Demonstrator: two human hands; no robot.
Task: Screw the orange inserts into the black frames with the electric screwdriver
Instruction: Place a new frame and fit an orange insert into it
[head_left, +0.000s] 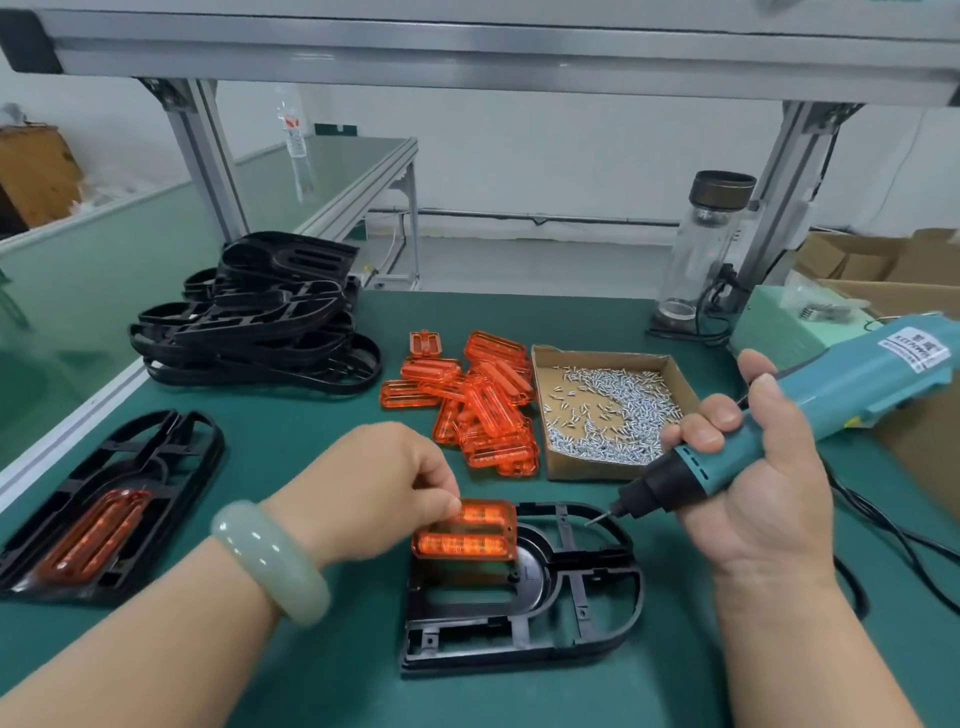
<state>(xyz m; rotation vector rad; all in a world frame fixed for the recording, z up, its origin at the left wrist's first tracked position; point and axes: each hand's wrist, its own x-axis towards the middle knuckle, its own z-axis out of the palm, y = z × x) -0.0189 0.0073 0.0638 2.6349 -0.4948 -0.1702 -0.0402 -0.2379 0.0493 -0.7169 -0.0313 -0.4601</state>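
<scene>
Orange insert, translucent, in left fingers' pinch over black frame; right fingers around teal screwdriver.

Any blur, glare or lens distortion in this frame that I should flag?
Head view: the left hand and the orange insert it pinches are softened by motion blur; the screwdriver in the right hand and the box of screws read sharper. Same view: the wide lens bows the overhead beam and tilts its posts; lighting is even, shadows soft; the neighbouring table mirrors a bottle.

factory assembly bench: aluminium frame, screw box.
</scene>
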